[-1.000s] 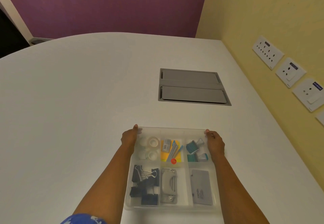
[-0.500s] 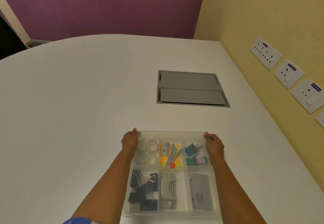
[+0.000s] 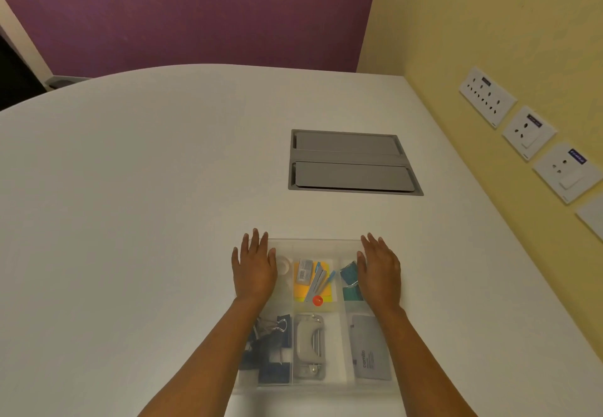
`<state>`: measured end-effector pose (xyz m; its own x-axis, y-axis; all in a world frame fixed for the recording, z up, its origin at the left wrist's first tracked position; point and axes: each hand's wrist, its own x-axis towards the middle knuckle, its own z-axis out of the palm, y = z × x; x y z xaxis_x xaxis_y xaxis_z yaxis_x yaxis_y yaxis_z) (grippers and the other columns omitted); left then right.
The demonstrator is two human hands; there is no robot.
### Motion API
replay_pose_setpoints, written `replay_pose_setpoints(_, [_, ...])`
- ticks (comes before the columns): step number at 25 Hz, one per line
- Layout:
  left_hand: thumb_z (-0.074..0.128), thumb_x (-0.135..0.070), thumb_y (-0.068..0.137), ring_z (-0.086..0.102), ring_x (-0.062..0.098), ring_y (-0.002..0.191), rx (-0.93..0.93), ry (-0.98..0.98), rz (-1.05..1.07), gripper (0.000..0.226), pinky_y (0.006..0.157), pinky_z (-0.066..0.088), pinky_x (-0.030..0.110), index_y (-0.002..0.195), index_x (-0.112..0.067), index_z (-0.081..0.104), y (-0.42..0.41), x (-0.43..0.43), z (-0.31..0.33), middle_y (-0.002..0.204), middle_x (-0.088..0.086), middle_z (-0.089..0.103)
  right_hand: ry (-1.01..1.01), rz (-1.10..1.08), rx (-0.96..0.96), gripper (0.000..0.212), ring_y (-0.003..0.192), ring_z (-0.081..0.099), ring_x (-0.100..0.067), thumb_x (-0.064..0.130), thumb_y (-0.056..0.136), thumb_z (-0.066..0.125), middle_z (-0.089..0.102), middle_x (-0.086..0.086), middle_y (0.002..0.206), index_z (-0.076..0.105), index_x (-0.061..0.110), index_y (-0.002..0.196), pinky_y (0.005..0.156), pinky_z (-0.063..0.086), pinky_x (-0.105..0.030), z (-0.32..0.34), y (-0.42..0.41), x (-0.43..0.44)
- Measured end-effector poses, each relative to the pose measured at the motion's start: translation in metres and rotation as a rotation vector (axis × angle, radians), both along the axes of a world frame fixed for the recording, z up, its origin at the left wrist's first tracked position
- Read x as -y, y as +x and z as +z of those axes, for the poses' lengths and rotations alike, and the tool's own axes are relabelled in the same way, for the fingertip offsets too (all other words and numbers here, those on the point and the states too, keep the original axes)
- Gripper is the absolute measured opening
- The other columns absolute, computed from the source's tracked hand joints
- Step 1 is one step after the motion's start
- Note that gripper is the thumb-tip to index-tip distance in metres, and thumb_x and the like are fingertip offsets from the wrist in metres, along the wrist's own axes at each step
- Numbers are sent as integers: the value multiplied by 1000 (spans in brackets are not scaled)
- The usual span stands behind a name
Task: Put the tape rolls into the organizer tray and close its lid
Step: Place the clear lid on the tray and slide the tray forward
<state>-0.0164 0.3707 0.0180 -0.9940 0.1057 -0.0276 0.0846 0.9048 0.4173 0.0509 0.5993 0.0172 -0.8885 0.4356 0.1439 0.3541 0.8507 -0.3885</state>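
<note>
- Two hands lie flat on the clear lid (image 3: 315, 247) of the tray (image 3: 313, 387), which sits on the white counter (image 3: 130, 221) near its front edge.
- Left hand (image 3: 254, 269) presses over the far-left compartment, fingers (image 3: 254, 240) spread and straight, gripping nothing.
- Right hand (image 3: 380, 268) presses over the far-right compartment, fingers likewise open and flat.
- One tape roll (image 3: 284, 265) shows through the lid just beside the left hand, in the far-left compartment; any others are hidden under that hand.
- Middle far compartment holds yellow notes (image 3: 301, 291), a small pack with a barcode label (image 3: 305, 271), its print too small to read, and a red pin (image 3: 317, 300).
- Teal clips (image 3: 349, 273) lie by the right hand.
- Near row: black binder clips (image 3: 274, 348), a grey hole punch (image 3: 310, 348), and a grey card (image 3: 370, 351) printed with a word that looks like "comlin", not clearly legible.
- Grey cable hatch (image 3: 354, 162) is set into the counter, beyond the tray.
- Wall sockets (image 3: 528, 131) carry small blue labels, unreadable.
</note>
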Motion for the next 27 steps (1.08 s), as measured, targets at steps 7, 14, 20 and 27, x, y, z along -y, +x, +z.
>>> replay_pose_setpoints(7, [24,-31,103,10,25,148,62,65,62,53,119,16,41,150,-14,9,27,14,4,161,5,5,-120,-65,128,57,150,12,-20,33,103,32,13,-4,162,12,12,153,121,19,-31,11,26,10])
replay_pose_setpoints(14, [25,-31,102,33,30,140,102,258,146,50,113,31,47,149,-14,18,69,35,9,156,8,28,-302,-186,70,52,143,33,-25,24,103,34,28,-7,158,20,10,151,112,35,-37,21,76,19])
replay_pose_setpoints(20, [29,-24,101,60,35,108,140,366,245,40,91,49,43,140,-15,35,105,48,9,125,12,60,-402,-291,78,44,125,52,-38,26,103,34,53,-17,138,35,11,145,99,46,-46,22,114,20])
replay_pose_setpoints(27, [22,-32,103,59,37,107,170,622,368,44,92,47,40,121,-7,53,149,52,4,118,19,63,-688,-388,-75,44,115,56,-36,31,104,29,62,-19,125,56,5,127,96,45,-39,7,154,26])
